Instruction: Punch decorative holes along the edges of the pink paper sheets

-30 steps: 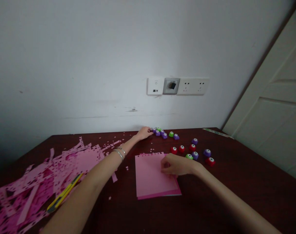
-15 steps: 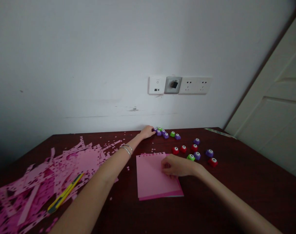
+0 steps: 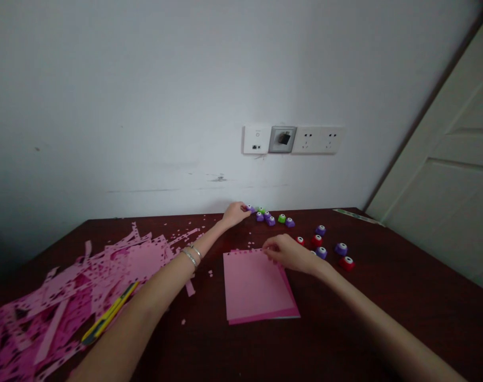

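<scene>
At the back of the table my left hand (image 3: 235, 214) is closed, thumb and fingers pinching a small purple craft punch (image 3: 249, 209). My right hand (image 3: 287, 251) rests at the upper right corner of a stack of pink paper (image 3: 257, 286), its fingers pinched on the top sheet's edge. A row of punched holes runs along the top edge of that sheet. Beside my left hand stand other purple punches (image 3: 266, 215) and a green punch (image 3: 281, 218). Red punches (image 3: 316, 240) lie beyond my right hand, which partly hides some of them.
Punched pink paper strips (image 3: 117, 270) are heaped on the left, with a yellow utility knife (image 3: 110, 313) lying on them. Tiny paper cutouts (image 3: 183, 321) dot the dark table (image 3: 344, 323). A ruler-like strip (image 3: 358, 217) lies at the back right. Wall sockets (image 3: 318, 140) are behind.
My left hand has shifted slightly left and lifted the purple punch away from the others. My right hand has moved up from the paper's middle to its top right corner.
</scene>
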{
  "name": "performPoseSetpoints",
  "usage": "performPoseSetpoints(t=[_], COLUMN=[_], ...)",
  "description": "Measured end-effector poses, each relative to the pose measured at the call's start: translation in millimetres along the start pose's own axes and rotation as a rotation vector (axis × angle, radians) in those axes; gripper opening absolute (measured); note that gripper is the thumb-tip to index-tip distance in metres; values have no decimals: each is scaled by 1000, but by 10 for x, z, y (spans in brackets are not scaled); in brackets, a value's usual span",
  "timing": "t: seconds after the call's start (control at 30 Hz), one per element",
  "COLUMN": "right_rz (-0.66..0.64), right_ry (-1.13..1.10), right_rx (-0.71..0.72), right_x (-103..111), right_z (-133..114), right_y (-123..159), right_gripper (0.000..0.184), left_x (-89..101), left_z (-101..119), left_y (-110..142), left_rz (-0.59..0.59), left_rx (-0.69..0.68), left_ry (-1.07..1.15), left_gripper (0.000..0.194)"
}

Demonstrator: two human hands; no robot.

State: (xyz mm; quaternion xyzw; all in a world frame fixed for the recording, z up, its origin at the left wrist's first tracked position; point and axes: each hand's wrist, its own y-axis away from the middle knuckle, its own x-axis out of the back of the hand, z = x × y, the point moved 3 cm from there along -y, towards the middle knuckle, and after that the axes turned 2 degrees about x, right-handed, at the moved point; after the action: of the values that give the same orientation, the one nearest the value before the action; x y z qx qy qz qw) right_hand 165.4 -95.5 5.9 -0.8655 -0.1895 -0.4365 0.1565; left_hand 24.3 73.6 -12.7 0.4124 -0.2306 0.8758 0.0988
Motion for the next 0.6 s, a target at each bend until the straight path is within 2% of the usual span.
performPoseSetpoints(t=[0.13,0.23,0.4,0.5,0.6], right_rz=[207,299,286,235,224], right_ry=[-79,-139,-57,-51,-112], right_rx=[-86,-159,-114,-85,-120], right_x=[68,74,11,-64,-131], right_z=[83,97,1,-25,14], right_y=[-183,-312,-417,-425,-426], right_gripper=[24,28,29,29,30], left_x=[212,291,281,242,215], left_z=[101,170,239,257,281], left_y=[276,523,806,863,880], left_rz=[36,35,20,22,25], left_rx=[-11,-17,-11,6,21], left_ry=[106,178,188,177,219], left_gripper=[26,23,17,18,18])
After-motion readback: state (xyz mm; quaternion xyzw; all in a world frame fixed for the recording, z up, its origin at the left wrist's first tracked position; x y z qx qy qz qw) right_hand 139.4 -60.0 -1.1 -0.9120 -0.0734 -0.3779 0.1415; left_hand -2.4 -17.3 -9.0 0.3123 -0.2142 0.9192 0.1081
